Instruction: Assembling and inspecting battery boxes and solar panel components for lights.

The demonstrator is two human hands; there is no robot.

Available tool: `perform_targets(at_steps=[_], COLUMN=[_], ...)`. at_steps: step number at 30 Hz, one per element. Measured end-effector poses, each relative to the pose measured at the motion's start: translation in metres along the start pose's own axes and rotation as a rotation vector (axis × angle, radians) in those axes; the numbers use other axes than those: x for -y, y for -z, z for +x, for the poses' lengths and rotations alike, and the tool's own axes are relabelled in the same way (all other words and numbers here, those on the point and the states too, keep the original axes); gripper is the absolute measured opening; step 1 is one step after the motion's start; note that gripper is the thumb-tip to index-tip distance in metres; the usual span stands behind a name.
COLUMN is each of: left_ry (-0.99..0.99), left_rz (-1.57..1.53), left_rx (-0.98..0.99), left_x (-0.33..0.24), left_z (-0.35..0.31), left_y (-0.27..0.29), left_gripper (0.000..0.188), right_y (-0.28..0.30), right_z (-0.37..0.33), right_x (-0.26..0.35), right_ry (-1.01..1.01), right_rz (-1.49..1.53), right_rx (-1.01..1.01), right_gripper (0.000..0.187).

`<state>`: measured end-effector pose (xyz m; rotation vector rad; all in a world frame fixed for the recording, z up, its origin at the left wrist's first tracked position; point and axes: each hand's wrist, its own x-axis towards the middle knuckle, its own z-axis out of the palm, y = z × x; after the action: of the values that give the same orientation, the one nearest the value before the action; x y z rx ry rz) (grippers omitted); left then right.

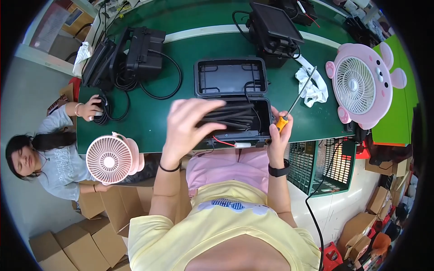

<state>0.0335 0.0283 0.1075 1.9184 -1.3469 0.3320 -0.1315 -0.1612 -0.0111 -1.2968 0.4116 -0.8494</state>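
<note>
Near the front edge of the green tabletop (149,115), black cable (237,116) lies bundled inside a black rectangular plastic case (244,135), its lid (233,77) still open, a white plastic connector (242,145) outside. The left hand (183,126) has its blurred grip parted wide around the cable, hold unclear; the right hand (279,135) has its grip wrapped round a yellow-handled metal screwdriver (282,123).

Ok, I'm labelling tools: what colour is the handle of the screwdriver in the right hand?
The screwdriver handle is yellow-orange, showing best in the head view.
</note>
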Motion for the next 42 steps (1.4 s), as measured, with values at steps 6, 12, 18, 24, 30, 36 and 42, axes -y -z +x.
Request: perform_targets(at_steps=[6,12,18,24,30,36,42], left_ry=[-0.022,0.286,-0.337,-0.442,-0.359,0.519,0.378], left_rz=[0.232,0.475,0.490,0.485,0.317,-0.316,-0.214], left_rx=[-0.759,-0.314,-0.118,0.029,-0.002,-0.160,-0.212], left_x=[0.028,0.040,0.014,-0.002,-0.015,-0.035,-0.024], left_z=[-0.041,-0.088,-0.110,-0.079,-0.058,-0.040,-0.043], left_y=[0.004,0.002,-0.014,-0.030,-0.035,-0.027,-0.027], left_gripper=[0.052,0.049,0.049,0.037,0.028,0.021,0.020], right_y=[-0.002,0.001,-0.002,0.000,0.003,0.001,-0.002], right_z=[-0.001,0.001,0.004,0.003,-0.001,0.003,0.006], right_x=[-0.002,-0.004,-0.002,-0.002,-0.005,-0.003,0.001], right_ry=[0.056,0.029,0.021,0.008,0.021,0.022,-0.007], right_rz=[-0.005,-0.043,-0.029,-0.072,-0.077,-0.094,-0.091], right_rx=[-0.004,0.018,0.006,0.022,0.026,0.049,0.041], right_gripper=[0.043,0.042,0.041,0.041,0.041,0.041,0.040])
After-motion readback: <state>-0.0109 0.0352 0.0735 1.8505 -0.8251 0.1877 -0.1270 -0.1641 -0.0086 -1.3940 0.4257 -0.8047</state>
